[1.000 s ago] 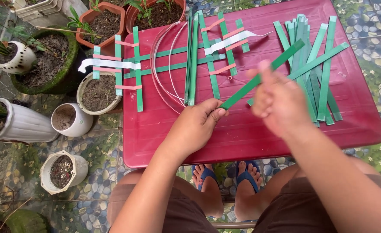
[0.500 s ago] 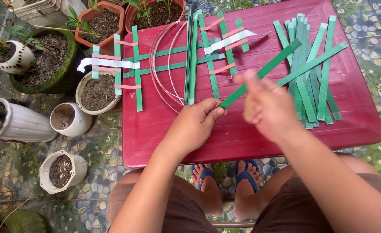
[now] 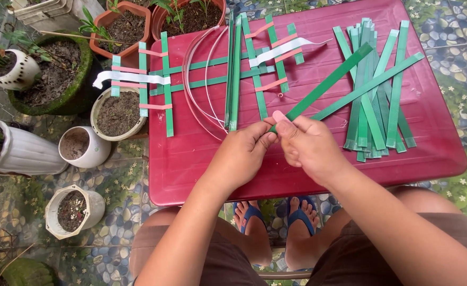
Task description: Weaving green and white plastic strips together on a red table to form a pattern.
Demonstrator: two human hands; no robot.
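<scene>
Both hands meet over the middle of a red plastic table (image 3: 191,159). My left hand (image 3: 241,153) and my right hand (image 3: 307,145) pinch the near end of one long green strip (image 3: 331,79), which slants up to the right. A pile of loose green strips (image 3: 374,106) lies on the right of the table. A woven lattice of green, pink and white strips (image 3: 201,74) lies across the table's far left, sticking out past its left edge. Thin white curved strands (image 3: 199,90) lie on it.
Several plant pots stand left of the table: a white pot (image 3: 82,148), another white pot (image 3: 72,209), a ribbed white pot (image 3: 21,153), a mossy round pot (image 3: 59,74) and terracotta pots (image 3: 125,21). My sandalled feet (image 3: 276,217) rest on pebble paving below.
My right hand has slid left down the green strip toward my left hand, and now both hands pinch its near end together.
</scene>
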